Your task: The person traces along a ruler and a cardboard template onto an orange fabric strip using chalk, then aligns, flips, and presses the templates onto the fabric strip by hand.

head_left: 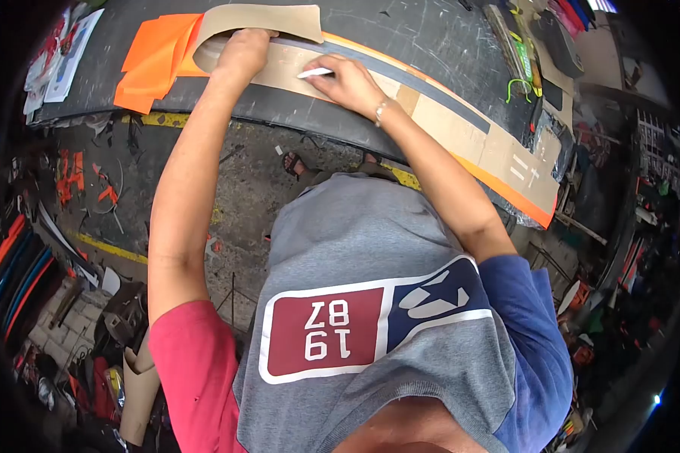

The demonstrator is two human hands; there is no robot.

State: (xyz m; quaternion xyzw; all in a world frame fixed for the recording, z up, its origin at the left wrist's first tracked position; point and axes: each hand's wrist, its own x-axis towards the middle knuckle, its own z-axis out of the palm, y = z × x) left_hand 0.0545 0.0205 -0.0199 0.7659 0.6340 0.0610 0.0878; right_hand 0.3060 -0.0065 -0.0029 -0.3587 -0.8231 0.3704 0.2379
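My left hand rests on the long brown cardboard strip, under its curled-over end; most of its fingers are hidden or too small to make out. To its right, my right hand is closed around a slim white marking tool, whose tip points left over the cardboard. A narrow dark grey strip lies lengthwise on the cardboard. Orange material shows along the cardboard's edges, and a folded orange sheet lies at the left end.
The dark worktable spans the top. Plastic bags and papers lie at its left, tools and a green cord at its right. Orange scraps are on the floor. Stacked sheets stand at the left, with clutter at the right.
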